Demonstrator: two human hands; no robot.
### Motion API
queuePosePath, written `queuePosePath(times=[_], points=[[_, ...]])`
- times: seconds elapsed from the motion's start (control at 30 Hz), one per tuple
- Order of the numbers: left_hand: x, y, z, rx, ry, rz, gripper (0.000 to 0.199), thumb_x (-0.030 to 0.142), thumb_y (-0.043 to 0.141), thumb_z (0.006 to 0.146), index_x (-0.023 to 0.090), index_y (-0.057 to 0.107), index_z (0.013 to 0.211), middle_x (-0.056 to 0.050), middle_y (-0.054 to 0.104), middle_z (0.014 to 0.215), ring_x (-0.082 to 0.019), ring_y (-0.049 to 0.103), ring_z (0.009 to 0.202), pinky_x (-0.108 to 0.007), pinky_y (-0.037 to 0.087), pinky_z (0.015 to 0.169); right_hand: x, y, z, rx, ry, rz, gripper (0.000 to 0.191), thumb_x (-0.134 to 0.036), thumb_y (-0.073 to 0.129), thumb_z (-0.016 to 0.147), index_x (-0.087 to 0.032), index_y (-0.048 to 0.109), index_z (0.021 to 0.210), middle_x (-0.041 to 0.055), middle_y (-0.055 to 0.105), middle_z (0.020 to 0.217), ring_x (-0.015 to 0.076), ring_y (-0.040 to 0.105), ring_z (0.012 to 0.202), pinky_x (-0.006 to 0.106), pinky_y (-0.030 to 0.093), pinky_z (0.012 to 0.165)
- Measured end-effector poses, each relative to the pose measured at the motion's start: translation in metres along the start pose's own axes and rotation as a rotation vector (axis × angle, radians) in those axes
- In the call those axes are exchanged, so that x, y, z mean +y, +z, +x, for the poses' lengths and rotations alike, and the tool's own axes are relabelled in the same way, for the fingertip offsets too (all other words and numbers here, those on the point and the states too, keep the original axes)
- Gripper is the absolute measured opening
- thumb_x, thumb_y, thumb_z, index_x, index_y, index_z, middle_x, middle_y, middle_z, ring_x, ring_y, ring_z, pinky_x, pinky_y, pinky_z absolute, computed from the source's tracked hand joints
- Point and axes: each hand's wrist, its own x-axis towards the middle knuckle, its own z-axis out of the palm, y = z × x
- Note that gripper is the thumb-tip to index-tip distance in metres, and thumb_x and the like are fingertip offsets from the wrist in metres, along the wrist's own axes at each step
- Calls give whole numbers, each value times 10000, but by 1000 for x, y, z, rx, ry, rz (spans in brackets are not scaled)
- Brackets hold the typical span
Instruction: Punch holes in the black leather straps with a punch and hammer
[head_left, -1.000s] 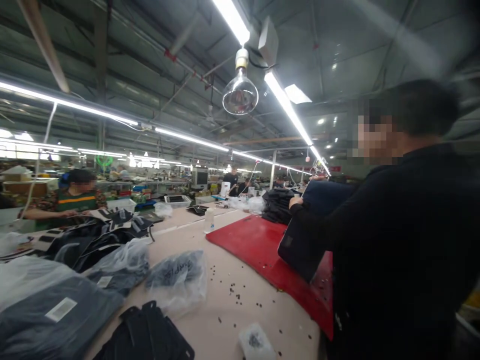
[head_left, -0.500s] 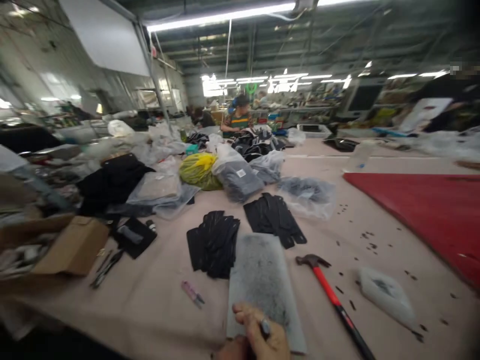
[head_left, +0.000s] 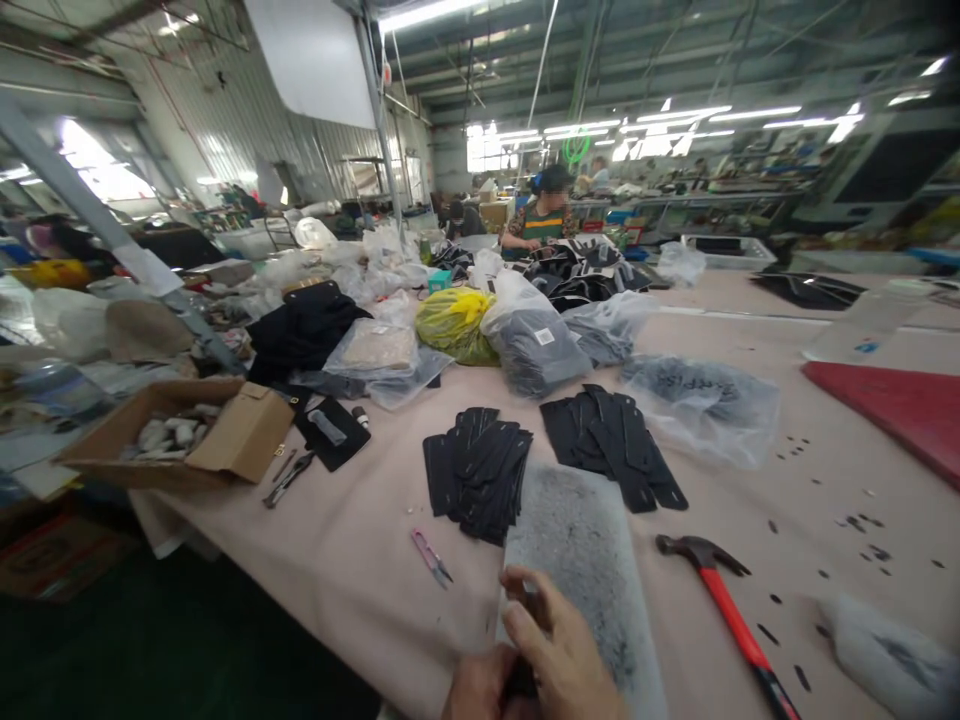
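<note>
My right hand is over the lower part of a worn grey board, its thumb and fingers curled round a small dark object, too hidden to name. Pressed against it at the bottom edge is my left hand, fingers closed on something dark that I cannot make out. Two piles of black strips, one on the left and one on the right, lie beyond the board. Pink snips rest left of it, and a claw hammer with a red handle lies to its right.
An open cardboard box stands at the left table edge, near pliers. Plastic bags, one yellow, line the back. A red sheet lies at right, near scattered dark bits. A person sits across the table.
The view has swung left, so the table's things appear further right and more of the box shows. My hands remain together over the board; the right hand's fingers are now more curled.
</note>
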Motion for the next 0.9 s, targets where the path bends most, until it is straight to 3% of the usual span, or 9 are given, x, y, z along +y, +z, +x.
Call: queuePosePath(times=[0.07, 0.2, 0.3, 0.4, 0.57, 0.7, 0.9], points=[[0, -14, 10, 29, -7, -70, 130, 164, 563, 673, 183, 652, 766, -14, 658, 691, -177, 584, 664, -240, 423, 596, -8, -4, 19, -10, -61, -38, 510, -585, 511, 845, -180, 659, 1119, 89, 687, 1094, 240, 621, 1025, 319, 462, 888], [-7, -46, 41, 271, 26, -219, 90, 204, 559, 749, 166, 628, 793, -8, 636, 711, -158, 568, 677, -229, 432, 608, -30, 2, 66, 38, -125, -326, 400, -499, 442, 897, -177, 672, 958, 77, 702, 920, 218, 636, 865, 304, 452, 768], [-23, -71, 66, 421, 82, -239, 138, 282, 580, 801, 166, 634, 855, -18, 658, 744, -158, 588, 676, -231, 452, 613, -43, 25, 106, 67, -166, -683, 278, -423, 500, 870, -188, 646, 890, 72, 690, 876, 215, 636, 822, 298, 426, 725], [-44, -89, 85, 529, 85, -247, 180, 337, 575, 826, 165, 625, 844, -17, 654, 696, -154, 591, 617, -233, 459, 573, -49, 58, 145, 58, -172, -974, 301, -443, 546, 842, -172, 623, 947, 109, 678, 957, 236, 645, 902, 302, 431, 755], [-69, -97, 94, 605, 69, -312, 228, 396, 606, 808, 169, 604, 790, -5, 636, 635, -156, 591, 563, -240, 483, 544, -43, 110, 197, 62, -130, -1111, 558, -526, 663, 732, -84, 590, 1065, 218, 637, 1041, 323, 626, 997, 373, 459, 816], [-70, -98, 92, 619, 39, -295, 303, 473, 618, 801, 170, 630, 795, -17, 658, 639, -172, 613, 571, -250, 499, 558, -31, 142, 220, 87, -96, -1157, 670, -426, 760, 636, -36, 551, 1139, 278, 579, 1131, 361, 590, 1057, 426, 462, 853], [-67, -102, 96, 601, 2, -281, 437, 608, 639, 734, 176, 659, 797, -31, 680, 623, -200, 630, 563, -270, 511, 541, -12, 166, 235, 81, 6, -1131, 534, -194, 688, 679, -33, 538, 1165, 268, 609, 1092, 318, 633, 1022, 409, 481, 845]])
